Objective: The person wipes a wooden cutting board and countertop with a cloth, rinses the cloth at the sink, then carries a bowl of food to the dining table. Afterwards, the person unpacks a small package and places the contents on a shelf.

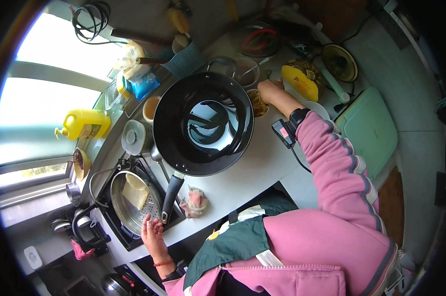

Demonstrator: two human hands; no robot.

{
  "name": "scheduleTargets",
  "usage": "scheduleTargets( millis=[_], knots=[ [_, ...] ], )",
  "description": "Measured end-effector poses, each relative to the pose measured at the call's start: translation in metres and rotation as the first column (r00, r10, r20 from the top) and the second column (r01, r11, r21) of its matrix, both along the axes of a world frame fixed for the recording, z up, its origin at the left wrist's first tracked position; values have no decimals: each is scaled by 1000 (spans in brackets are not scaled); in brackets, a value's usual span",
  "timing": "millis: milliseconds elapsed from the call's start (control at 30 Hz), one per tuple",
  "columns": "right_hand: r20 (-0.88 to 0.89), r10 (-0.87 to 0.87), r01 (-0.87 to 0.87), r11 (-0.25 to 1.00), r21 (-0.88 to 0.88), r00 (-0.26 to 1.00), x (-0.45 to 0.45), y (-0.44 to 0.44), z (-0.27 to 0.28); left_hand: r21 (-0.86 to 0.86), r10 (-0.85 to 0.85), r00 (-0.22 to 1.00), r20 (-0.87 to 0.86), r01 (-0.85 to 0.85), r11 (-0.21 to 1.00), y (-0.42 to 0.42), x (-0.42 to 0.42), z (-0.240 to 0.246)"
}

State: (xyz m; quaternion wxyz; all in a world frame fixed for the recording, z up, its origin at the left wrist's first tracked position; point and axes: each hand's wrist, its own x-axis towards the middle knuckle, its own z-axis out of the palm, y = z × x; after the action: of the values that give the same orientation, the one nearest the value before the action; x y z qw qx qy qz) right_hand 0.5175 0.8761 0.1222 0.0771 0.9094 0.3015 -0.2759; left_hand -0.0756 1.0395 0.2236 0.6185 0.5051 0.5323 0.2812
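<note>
A large black wok (208, 125) with a pool of shiny liquid sits on the white counter. My right hand (273, 90) reaches over the rim of a small bowl of yellowish-brown food (258, 103), right of the wok; its fingers are largely hidden, so any hold cannot be made out. Near the end of the wok's black handle (173, 196), my left hand (152, 229) is raised with fingers loosely curled and nothing visible in it. Beside it, a steel pot (134, 222) with a perforated steamer insert and a pale folded cloth or sheet (136, 192) stands at the stove.
A crumpled cloth (195, 202) lies near the counter's front edge. Beyond my right hand are a cut pumpkin (304, 81), a glass bowl with a spoon (248, 72) and a green cutting board (369, 129). A yellow jug (86, 124) stands by the window.
</note>
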Motion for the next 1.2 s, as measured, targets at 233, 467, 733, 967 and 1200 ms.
scheduleTargets(
  millis=[233, 467, 733, 967, 1200],
  knots=[
    [30, 163, -165, 984, 68, 986, -39, -4, -32, -28, -6, 999, 43, 7, 1000, 9, -13, -10],
    [-88, 293, -280, 951, 134, 952, -93, -36, -66, -69, -24, 997, 71, 29, 997, 19, -44, -23],
    [-360, 55, 56, 955, 292, 931, -188, -89, -56, -70, 14, 984, 177, -2, 998, 42, -145, -40],
    [-787, 12, 340, 898, 280, 617, -320, -71, 6, -295, -385, 918, 97, 396, 870, 37, -193, -60],
    [-779, 280, 131, 899, 418, 562, -428, 10, 41, -357, -594, 625, 507, 779, 516, 1, -99, -79]
  ],
)
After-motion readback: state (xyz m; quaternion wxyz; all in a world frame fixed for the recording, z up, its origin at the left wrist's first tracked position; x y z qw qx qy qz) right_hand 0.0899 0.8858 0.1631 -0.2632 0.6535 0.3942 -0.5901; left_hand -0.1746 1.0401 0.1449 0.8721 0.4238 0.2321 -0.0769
